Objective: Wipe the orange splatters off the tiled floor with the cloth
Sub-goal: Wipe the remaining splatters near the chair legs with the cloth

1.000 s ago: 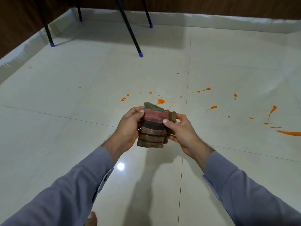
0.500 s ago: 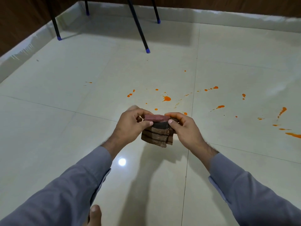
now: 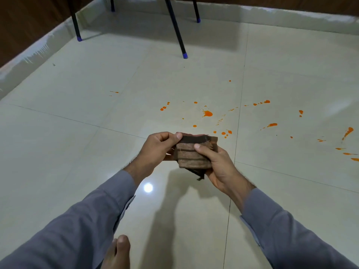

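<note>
Above the tiled floor (image 3: 77, 152), in the one view from our head, we hold the cloth (image 3: 194, 158) up in the air with both hands. It is brown with dark stripes and folded into a small thick pad. Our left hand (image 3: 155, 150) pinches its far left corner between thumb and curled fingers. Our right hand (image 3: 217, 167) cups the pad from below and from the right, with the thumb pressed on top. A loose dark bit hangs down under the pad.

The cloth does not touch the floor. The orange splatters (image 3: 207, 113) lie just past our hands and run off to the right, where long streaks (image 3: 347, 133) sit near the edge of the picture. Thin black chair legs (image 3: 176, 30) stand far away. A bare foot (image 3: 118, 251) shows at the near edge.

We think we are getting the cloth ready. To do it well, we should tuck the loose bit in, keep a flat clean side facing down, bend low, and press the pad on the nearest drops first. Then we can wipe toward one spot, so the orange does not smear.
</note>
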